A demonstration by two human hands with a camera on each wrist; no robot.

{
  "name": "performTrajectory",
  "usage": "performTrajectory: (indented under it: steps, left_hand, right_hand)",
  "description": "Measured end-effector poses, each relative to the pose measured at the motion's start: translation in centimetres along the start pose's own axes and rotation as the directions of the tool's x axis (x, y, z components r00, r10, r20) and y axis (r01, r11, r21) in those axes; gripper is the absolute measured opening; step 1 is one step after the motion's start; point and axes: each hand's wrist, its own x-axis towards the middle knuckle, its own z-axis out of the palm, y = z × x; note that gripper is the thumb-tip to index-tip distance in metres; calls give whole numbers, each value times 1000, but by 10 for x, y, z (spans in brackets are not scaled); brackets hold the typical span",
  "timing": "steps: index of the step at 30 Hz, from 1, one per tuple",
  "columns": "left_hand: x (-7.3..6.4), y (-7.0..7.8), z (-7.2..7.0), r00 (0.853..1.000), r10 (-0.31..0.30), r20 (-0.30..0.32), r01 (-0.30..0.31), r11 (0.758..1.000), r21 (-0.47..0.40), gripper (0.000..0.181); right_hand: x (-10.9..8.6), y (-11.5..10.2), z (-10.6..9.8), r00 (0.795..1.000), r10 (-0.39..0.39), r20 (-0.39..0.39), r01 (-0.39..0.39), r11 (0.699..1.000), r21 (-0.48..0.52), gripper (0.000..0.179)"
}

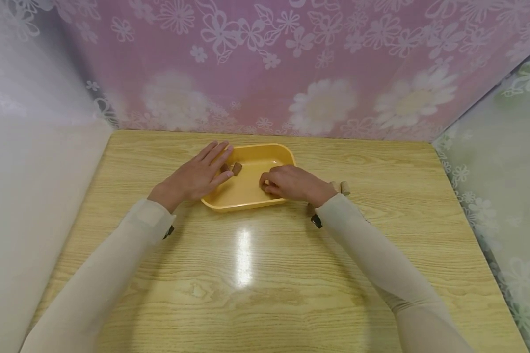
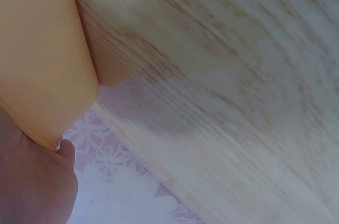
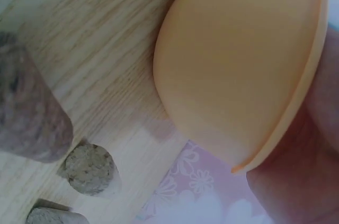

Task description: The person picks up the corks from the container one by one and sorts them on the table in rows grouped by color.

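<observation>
A yellow plastic tray (image 1: 247, 202) stands on the table, with brown corks (image 1: 237, 169) lying in its left end. Over the tray's left rim lies my left hand (image 1: 194, 175), its fingers extended and its thumb near the corks. My right hand (image 1: 293, 182) reaches across the right rim with fingers bent down inside the tray; I cannot tell whether they hold anything. Both wrist views show the tray's outer wall (image 2: 45, 49) with part of each hand at the rim.
Beside the right wrist stand pale corks (image 1: 345, 188), and a darker cork (image 3: 32, 102) shows in the right wrist view. The wood-grain table (image 1: 247, 309) ends at the back against a pink floral curtain (image 1: 256, 73). Pale cloth hangs along both sides.
</observation>
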Motion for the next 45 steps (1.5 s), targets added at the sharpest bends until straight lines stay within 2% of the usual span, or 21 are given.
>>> performTrajectory:
  steps: [5, 11, 16, 27, 32, 39, 45]
  left_hand:
    - [0, 1, 0, 1000, 4, -1, -4, 1000, -3, 79]
    - [0, 2, -2, 1000, 5, -6, -5, 1000, -10, 78]
    - [0, 3, -2, 1000, 5, -1, -5, 1000, -10, 78]
    - [0, 2, -3, 1000, 5, 6, -5, 1000, -5, 78]
    - [1, 1, -1, 1000, 6, 6, -6, 1000, -3, 79]
    - [0, 0, 1, 1000, 4, -1, -4, 1000, 0, 79]
    - [0, 1, 0, 1000, -1, 4, 1, 1000, -1, 79]
  right_hand:
    - [0, 0, -4, 999, -4, 40, 3, 1000, 27, 8]
    - [0, 2, -7, 998, 9, 66, -14, 998, 67, 11]
    - [-1, 3, -5, 999, 21, 28, -23, 997, 69, 2]
    - [-3, 5, -3, 995, 92, -27, -89, 990, 107, 24]
    - [-5, 4, -3, 995, 91, -48, -85, 989, 122, 38]
    - [-13, 3, -9, 991, 95, -96, -83, 989, 120, 38]
    - [-26, 4, -17, 984, 88, -153, -70, 991, 117, 39]
